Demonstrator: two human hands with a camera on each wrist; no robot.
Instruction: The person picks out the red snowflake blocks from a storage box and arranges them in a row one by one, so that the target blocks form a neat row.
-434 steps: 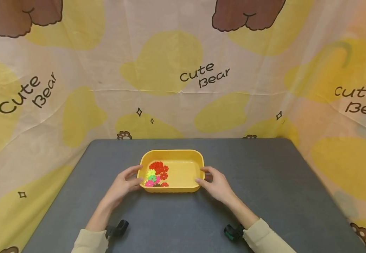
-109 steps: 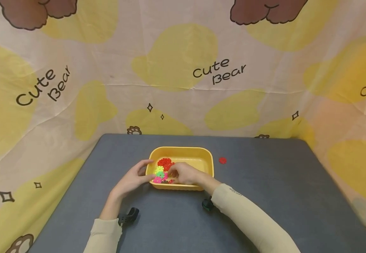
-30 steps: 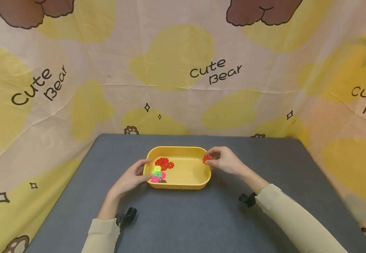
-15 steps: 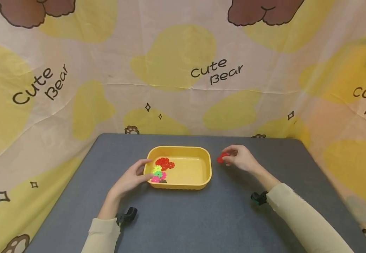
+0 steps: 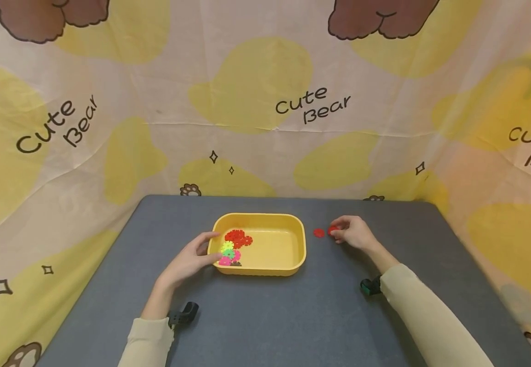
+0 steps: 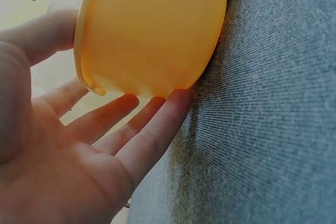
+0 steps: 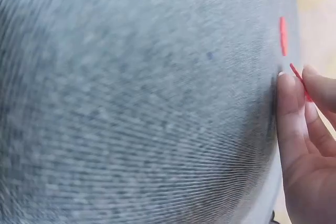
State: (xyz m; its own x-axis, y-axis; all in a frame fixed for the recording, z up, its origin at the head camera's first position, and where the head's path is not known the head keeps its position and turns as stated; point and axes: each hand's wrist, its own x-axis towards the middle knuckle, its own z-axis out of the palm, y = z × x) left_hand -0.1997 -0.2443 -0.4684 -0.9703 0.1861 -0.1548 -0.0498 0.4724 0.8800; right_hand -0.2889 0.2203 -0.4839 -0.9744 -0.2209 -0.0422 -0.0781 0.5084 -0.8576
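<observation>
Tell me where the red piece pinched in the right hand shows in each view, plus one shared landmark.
Head: red piece right of centre, in the right hand.
Left wrist: not in it.
Right wrist: red piece near the right edge, a thin sliver pinched by the hand.
Shared landmark: grey table, lower half of the head view, right side of the left wrist view, most of the right wrist view.

Looked forward and down from the head, well back, over the surface (image 5: 265, 326) at six o'clock. From the left wrist, peered closely at the tray (image 6: 152, 30) toward twelve. From the right, skimmed low, close behind the right fingers (image 7: 291, 114) at three. Shared the tray between head and left, the held red disc (image 5: 331, 231) between head and right.
</observation>
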